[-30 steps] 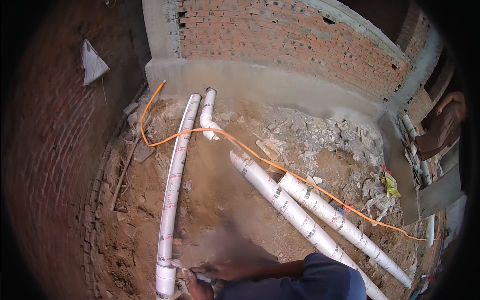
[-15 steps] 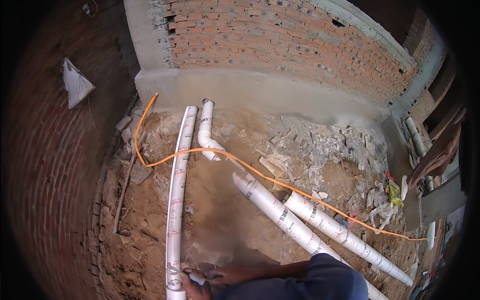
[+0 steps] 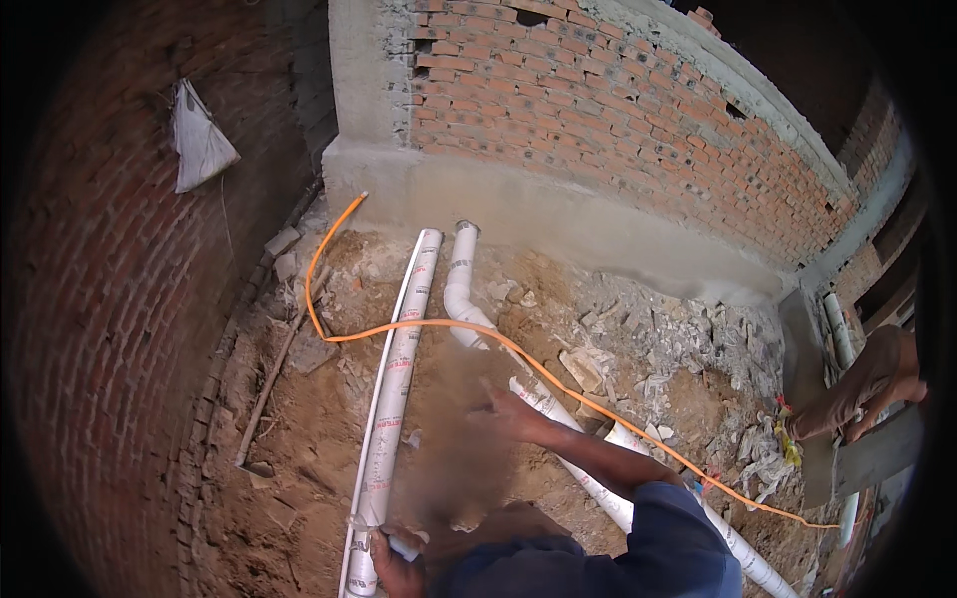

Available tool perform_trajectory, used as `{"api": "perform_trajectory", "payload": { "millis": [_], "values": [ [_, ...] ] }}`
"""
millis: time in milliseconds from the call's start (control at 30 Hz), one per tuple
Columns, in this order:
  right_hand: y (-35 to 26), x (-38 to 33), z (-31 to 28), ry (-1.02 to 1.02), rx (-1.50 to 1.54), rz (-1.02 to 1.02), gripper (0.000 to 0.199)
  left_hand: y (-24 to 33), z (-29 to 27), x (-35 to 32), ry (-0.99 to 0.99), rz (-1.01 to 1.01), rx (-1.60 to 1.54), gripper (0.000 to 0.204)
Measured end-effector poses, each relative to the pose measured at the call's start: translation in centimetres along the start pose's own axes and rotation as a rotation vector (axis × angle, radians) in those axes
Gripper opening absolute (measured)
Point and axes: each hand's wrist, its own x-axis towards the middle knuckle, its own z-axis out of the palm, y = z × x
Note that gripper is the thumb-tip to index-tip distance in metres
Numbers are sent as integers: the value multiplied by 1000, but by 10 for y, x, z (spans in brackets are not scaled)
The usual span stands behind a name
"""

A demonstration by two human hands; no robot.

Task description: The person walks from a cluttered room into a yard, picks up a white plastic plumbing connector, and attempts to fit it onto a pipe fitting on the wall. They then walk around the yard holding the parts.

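My left hand (image 3: 397, 570) is closed round a small pale object (image 3: 403, 546), its kind unclear, beside the near end of a long white plastic pipe (image 3: 399, 399). A thin white strip (image 3: 382, 394) runs along that pipe's left side. My right hand (image 3: 513, 414) reaches forward, close to the broken-looking upper end of a slanting white pipe (image 3: 546, 401). A dark smear in the picture blurs its fingers, so their grip cannot be made out. Ahead of it, a bent white pipe (image 3: 462, 289) comes out by the wall's base.
An orange hose (image 3: 429, 323) crosses over the pipes. A second slanting pipe (image 3: 626, 439) lies to the right, with rubble (image 3: 648, 319) beyond. Brick walls (image 3: 598, 110) stand ahead and left; a white bag (image 3: 199, 140) hangs there. Brown clothing (image 3: 847, 394) shows at far right.
My right hand has moved forward and right, from beside my left hand to the slanting pipe's end. My left hand stays by the long pipe. The whole view has shifted.
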Motion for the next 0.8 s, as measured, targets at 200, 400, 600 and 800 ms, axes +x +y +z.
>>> {"api": "perform_trajectory", "payload": {
  "millis": [200,400,600,800],
  "values": [
    [-154,119,-157,387,-129,-60,92,34,4,29,-72,36,7,30],
    [-241,169,-238,550,-134,-199,103,49,22,40,-163,3,-37,32],
    [-251,201,-295,549,-70,-272,103,54,43,51,58,46,-33,31],
    [-255,226,-306,551,-165,-276,99,49,64,53,-93,89,173,30]
  ]
}}
